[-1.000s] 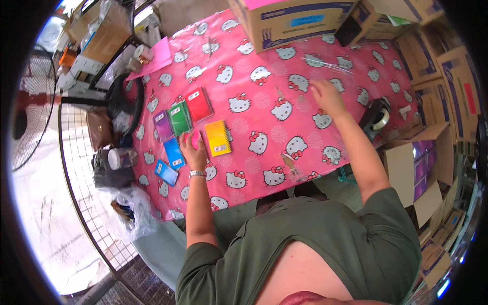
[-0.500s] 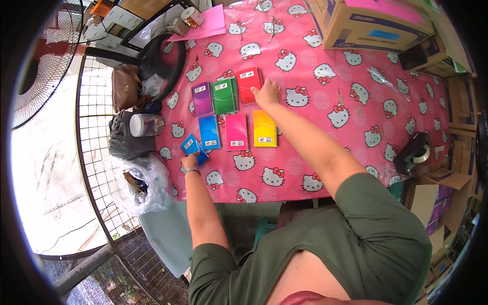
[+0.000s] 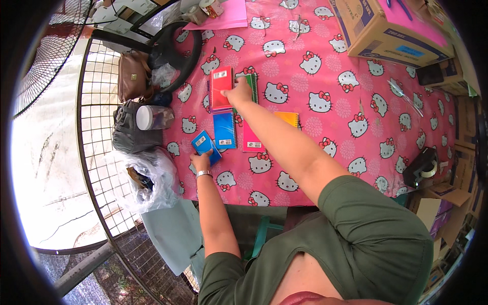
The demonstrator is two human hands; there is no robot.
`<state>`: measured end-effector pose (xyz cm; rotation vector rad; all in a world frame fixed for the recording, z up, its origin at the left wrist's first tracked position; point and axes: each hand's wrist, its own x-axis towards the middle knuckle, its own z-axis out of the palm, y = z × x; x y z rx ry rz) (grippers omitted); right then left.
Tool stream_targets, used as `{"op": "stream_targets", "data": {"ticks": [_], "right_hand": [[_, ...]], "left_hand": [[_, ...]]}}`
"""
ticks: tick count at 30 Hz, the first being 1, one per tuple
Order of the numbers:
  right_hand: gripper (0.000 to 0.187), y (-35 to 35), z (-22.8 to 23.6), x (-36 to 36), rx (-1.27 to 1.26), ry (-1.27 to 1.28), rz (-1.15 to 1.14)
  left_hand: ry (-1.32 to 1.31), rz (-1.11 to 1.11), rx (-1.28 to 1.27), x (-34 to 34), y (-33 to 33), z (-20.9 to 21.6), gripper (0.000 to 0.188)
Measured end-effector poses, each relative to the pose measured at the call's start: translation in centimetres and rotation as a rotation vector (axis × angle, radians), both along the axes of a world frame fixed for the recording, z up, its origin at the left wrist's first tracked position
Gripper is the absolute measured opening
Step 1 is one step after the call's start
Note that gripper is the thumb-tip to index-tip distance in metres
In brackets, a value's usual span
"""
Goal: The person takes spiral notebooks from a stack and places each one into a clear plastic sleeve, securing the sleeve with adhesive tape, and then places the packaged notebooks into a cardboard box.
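Observation:
My right hand (image 3: 239, 93) grips the right edge of a red spiral notebook (image 3: 220, 86). It lies over a purple notebook, of which only slivers show at the edges. A green notebook (image 3: 252, 82) is partly behind that hand. Nearer me are a blue notebook (image 3: 224, 131), a pink notebook (image 3: 252, 144) and a yellow notebook (image 3: 290, 118); my right forearm covers parts of the last two. At the left, my left hand (image 3: 201, 161) is closed on blue notebooks (image 3: 203, 142), seemingly two, overlapping and tilted.
A pink patterned cloth (image 3: 315, 81) covers the table. Along its left side are a steering wheel (image 3: 195, 51), a brown bag (image 3: 133, 76), a clear jar with a white lid (image 3: 147, 118) and a plastic bag (image 3: 157, 178). Cardboard boxes (image 3: 396, 46) and a tape dispenser (image 3: 419, 170) are at the right.
My right hand has moved left with the red notebook, from beside the green notebook to over the purple one. My left hand still holds the blue notebooks. The whole view has shifted slightly.

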<state>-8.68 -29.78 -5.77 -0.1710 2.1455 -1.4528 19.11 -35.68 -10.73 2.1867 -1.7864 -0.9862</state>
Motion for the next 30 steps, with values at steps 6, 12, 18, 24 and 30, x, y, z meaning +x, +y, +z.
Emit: {"op": "stream_targets", "data": {"ticks": [6,12,18,24,30], "right_hand": [[0.055,3.4,-0.9,4.2,0.585,0.262,-0.091],[0.039,2.3,-1.0,1.0,0.218,0.002,-0.05],[0.051,-0.2,4.7,4.0,-0.217,0.314,-0.038],[0.062,0.5,-1.6,2.0,0.076,0.225,0.081],[0.064,17.3,-2.6,0.7,0.364,0.547,0.005]], "left_hand": [[-0.006,0.08,0.045,3.4,-0.1,-1.4,0.084],[0.012,0.066,0.029,1.3,-0.4,-0.9,0.081],[0.407,0.179,0.065,5.6,-1.3,-0.6,0.027],[0.772,-0.063,0.15,-1.1,-1.3,4.1,0.02],[-0.083,-0.527,-0.656,-5.4,5.3,2.3,0.033]]}}
